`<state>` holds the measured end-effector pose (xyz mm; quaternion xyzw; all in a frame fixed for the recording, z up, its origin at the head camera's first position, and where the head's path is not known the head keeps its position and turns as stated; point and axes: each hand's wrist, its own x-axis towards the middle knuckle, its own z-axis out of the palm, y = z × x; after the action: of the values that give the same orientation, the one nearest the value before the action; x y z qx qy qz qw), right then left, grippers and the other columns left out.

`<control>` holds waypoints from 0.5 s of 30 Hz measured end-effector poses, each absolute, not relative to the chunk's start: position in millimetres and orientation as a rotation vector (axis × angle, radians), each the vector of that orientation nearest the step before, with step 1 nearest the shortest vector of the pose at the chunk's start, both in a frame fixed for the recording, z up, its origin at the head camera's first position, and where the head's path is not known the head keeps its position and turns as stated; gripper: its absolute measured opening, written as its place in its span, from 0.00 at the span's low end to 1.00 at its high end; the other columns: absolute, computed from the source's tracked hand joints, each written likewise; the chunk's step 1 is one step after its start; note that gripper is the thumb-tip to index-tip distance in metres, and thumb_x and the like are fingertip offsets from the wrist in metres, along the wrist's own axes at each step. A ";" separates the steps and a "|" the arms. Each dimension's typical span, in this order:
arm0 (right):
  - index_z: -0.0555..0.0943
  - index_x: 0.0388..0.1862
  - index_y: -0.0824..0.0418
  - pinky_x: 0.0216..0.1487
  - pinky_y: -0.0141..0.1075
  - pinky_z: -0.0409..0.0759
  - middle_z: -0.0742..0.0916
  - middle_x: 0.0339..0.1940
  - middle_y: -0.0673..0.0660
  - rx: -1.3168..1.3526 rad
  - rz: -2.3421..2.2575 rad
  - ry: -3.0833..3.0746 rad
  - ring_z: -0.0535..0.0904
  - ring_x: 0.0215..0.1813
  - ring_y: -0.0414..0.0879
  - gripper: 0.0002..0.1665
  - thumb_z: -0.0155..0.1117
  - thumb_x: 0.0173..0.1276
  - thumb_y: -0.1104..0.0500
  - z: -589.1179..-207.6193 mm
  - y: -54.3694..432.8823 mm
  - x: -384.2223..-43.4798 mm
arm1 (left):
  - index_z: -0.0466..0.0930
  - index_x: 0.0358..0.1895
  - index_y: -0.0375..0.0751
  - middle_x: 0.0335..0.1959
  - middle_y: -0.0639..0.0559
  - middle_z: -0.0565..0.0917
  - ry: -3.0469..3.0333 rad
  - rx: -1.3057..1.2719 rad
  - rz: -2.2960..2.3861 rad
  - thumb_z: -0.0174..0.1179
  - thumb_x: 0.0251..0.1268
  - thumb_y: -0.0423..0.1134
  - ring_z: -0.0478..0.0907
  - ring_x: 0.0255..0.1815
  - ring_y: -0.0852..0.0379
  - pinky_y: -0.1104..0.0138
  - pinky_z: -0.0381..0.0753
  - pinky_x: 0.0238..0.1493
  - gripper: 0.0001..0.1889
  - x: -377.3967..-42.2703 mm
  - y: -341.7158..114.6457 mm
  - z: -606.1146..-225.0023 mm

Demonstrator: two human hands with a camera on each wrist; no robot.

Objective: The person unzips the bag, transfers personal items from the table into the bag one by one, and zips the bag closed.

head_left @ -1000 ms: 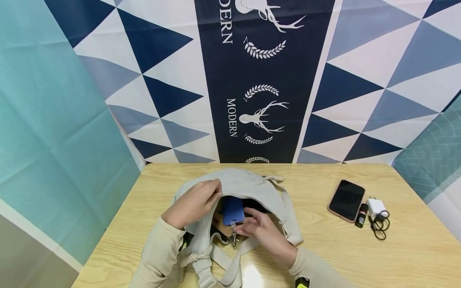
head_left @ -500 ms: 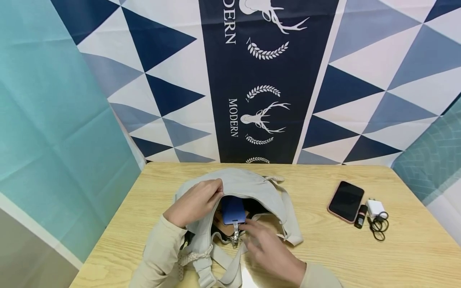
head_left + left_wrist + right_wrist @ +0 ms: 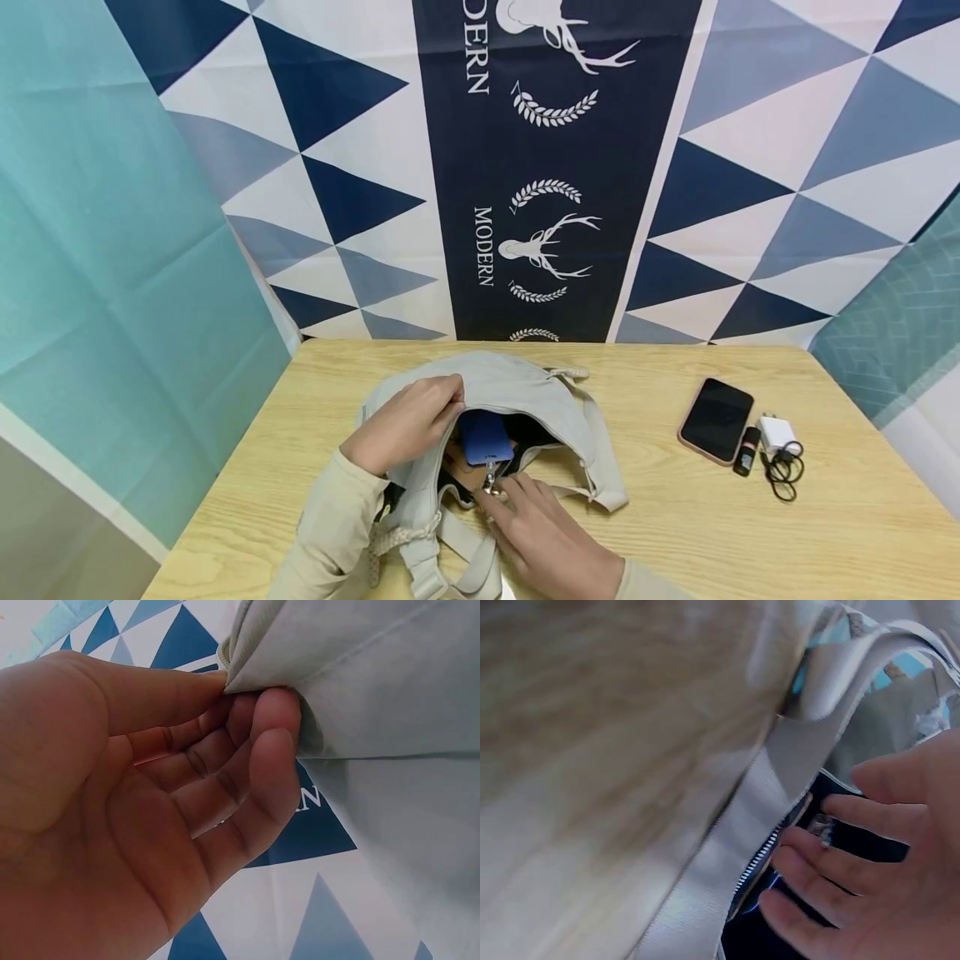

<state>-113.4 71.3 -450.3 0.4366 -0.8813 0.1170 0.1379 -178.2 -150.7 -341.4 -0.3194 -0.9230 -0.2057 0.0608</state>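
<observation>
A light grey backpack (image 3: 495, 379) lies on the wooden table with its zipped mouth gaping toward me. My left hand (image 3: 408, 423) pinches the upper edge of that opening; in the left wrist view the thumb and fingers grip a fold of grey cloth (image 3: 375, 697). Inside the mouth, a blue badge holder (image 3: 486, 437) rests over a tan item (image 3: 467, 471), partly hidden. From the holder hangs a metal clip (image 3: 491, 475). My right hand (image 3: 551, 537) is at the clip, and in the right wrist view its fingers (image 3: 840, 862) are loosely extended beside the clip, thumb apart.
To the right lie a phone (image 3: 716, 421), a small black tube (image 3: 747, 451), a white charger plug (image 3: 777, 436) and a coiled black cable (image 3: 783, 475). Backpack straps (image 3: 450, 575) spread toward the table's near side. A patterned cloth (image 3: 540, 167) hangs behind the table.
My right hand has come off the blue badge holder, drawn back toward me, then moved to its clip. The holder has shifted only slightly. My left hand keeps its grip on the backpack.
</observation>
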 end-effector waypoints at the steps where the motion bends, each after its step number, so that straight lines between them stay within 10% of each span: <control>1: 0.75 0.67 0.54 0.47 0.46 0.77 0.79 0.54 0.53 1.260 0.353 -2.550 0.75 0.53 0.48 0.24 0.60 0.74 0.56 -448.8 70.9 -114.2 | 0.73 0.34 0.46 0.26 0.59 0.74 -2.793 -0.967 -0.623 0.55 0.75 0.34 0.70 0.23 0.65 0.70 0.72 0.26 0.08 -178.3 -150.7 -341.2; 15: 0.67 0.74 0.56 0.56 0.48 0.77 0.76 0.63 0.58 1.320 0.208 -2.495 0.72 0.62 0.53 0.36 0.62 0.67 0.64 -448.3 51.8 -137.4 | 0.73 0.34 0.47 0.26 0.60 0.73 -2.804 -0.962 -0.611 0.55 0.76 0.35 0.69 0.23 0.64 0.69 0.72 0.27 0.08 -178.1 -149.6 -340.4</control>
<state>-137.4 51.8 -448.3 0.4608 -0.8709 0.0725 0.1548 -178.1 -149.6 -340.4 -0.3172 -0.9249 -0.2016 0.0572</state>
